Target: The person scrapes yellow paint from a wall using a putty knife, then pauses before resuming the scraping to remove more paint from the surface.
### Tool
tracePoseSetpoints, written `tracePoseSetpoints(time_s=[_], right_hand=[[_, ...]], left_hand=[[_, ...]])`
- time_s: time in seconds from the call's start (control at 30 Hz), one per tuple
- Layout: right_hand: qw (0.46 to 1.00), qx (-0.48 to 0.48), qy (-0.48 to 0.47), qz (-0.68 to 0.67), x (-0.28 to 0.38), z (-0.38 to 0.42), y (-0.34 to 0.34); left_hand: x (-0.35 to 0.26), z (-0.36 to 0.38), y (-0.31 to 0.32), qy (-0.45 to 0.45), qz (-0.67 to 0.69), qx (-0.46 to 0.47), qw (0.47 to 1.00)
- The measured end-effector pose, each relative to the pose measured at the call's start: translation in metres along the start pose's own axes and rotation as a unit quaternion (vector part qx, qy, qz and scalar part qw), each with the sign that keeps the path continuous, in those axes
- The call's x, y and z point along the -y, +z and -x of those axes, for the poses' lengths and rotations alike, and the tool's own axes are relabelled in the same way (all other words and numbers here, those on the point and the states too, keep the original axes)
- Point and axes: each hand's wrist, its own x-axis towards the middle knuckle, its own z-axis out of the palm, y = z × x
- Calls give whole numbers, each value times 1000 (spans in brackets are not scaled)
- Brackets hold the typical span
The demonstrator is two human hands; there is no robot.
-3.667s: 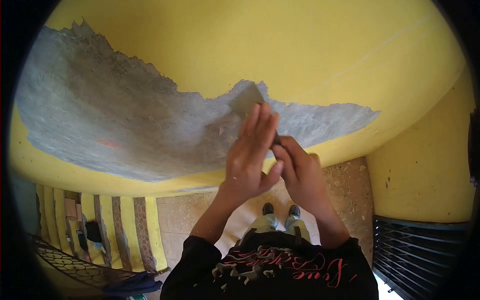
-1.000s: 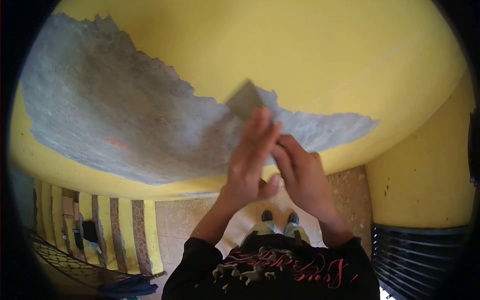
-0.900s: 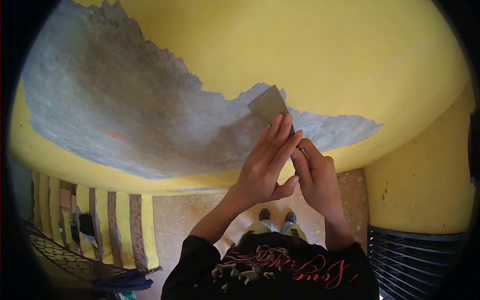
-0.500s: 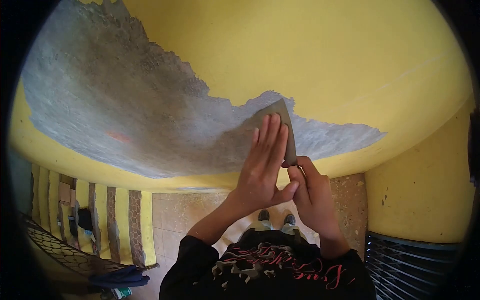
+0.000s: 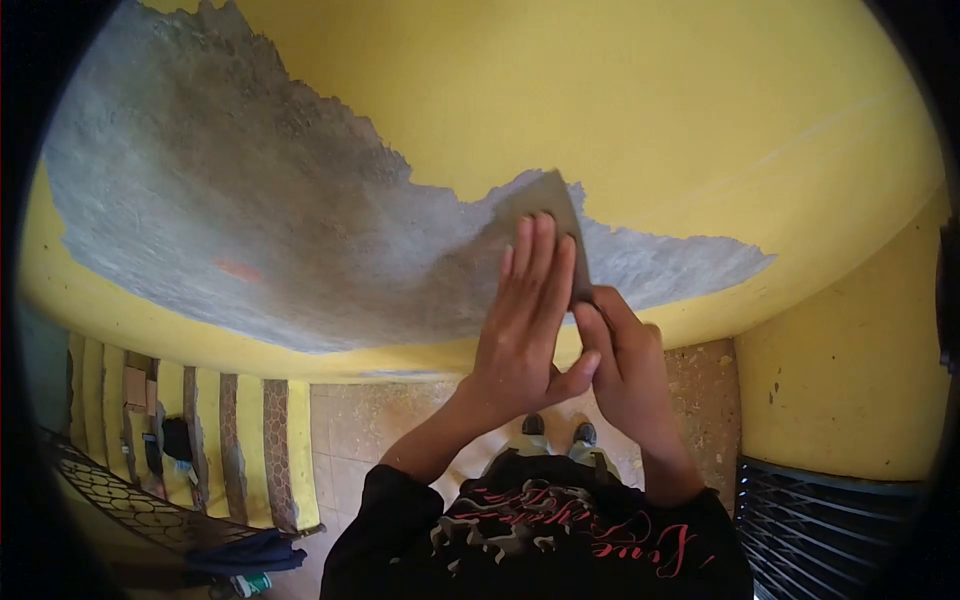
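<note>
A broad flat scraper [image 5: 556,192] lies against the yellow wall, over the lower part of a rough-edged grey patch [image 5: 310,220]. My right hand [image 5: 632,375] is closed around the scraper's near end; the handle itself is mostly hidden by the fingers. Stretched flat along the blade, my left hand [image 5: 525,325] presses its fingertips on the face, with the thumb pointing toward my right hand. The blade's upper corner reaches the jagged border between grey surface and yellow paint.
Yellow-edged steps [image 5: 255,450] descend at the left beside a metal railing [image 5: 110,490], with a dark cloth [image 5: 245,550] on it. Slatted dark metalwork [image 5: 830,530] stands at the lower right. Speckled tiled floor [image 5: 370,420] lies under my feet.
Both hands and the scraper have shifted a little up the wall, with the blade's corner slightly higher and left. My grip looks the same.
</note>
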Motion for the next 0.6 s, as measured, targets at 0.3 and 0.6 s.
tracePoseSetpoints(time_s=[0.3,0.6], right_hand=[[999,19,-12,25,11,1,8],[996,7,-77,47,-4,-9,-1]], left_hand=[[6,-1,2,12,-2,-29,1000],[-4,-3,7,17,4,-41,999]])
